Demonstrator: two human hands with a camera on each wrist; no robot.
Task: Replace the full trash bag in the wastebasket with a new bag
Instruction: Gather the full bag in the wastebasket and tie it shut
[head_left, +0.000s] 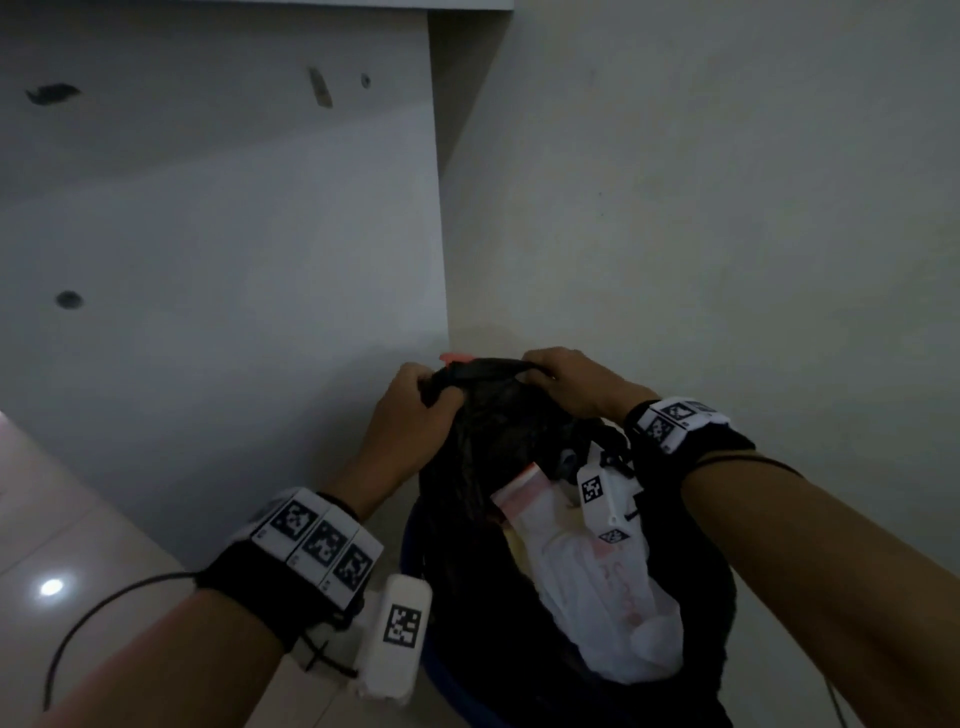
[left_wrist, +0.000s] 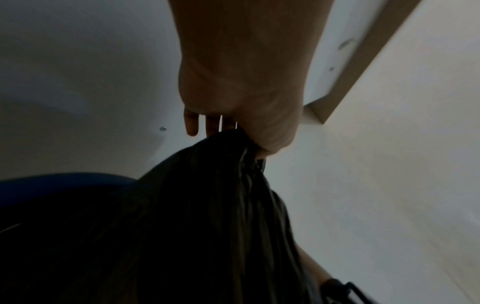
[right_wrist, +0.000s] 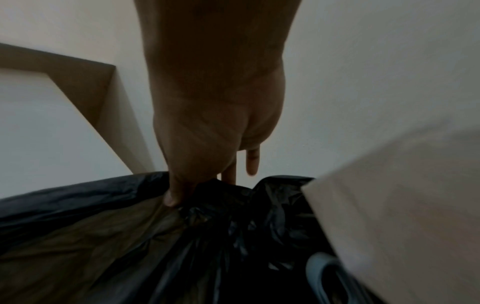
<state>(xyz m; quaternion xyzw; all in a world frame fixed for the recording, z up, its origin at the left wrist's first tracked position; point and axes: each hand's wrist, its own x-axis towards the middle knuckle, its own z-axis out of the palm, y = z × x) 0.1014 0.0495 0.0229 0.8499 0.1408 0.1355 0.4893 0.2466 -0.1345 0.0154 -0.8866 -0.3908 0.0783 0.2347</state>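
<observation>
I have both hands on the far edge of the black trash bag (head_left: 483, 467), which sits in the blue wastebasket (head_left: 415, 540) in the corner where two pale walls meet. My left hand (head_left: 415, 410) bunches a fold of the plastic in a closed fist; from the left wrist view the gathered plastic (left_wrist: 221, 185) runs up into my palm, with my fingertips (left_wrist: 191, 125) showing just past it. My right hand (head_left: 566, 382) grips the same edge a little to the right, fingers curled over it; in the right wrist view my thumb (right_wrist: 174, 197) presses into the crumpled plastic (right_wrist: 221, 216). Between my two fists the rim of the bag is stretched into a short dark band.

The bag is open towards me, and a white plastic bag (head_left: 597, 587) with faint red print lies inside it, along with a pale packet with a pink strip (head_left: 519, 491). Something small and orange-pink (head_left: 456, 357) peeks out behind the bag's edge; I cannot tell what it is. The glossy tiled floor (head_left: 62, 545) lies to my left.
</observation>
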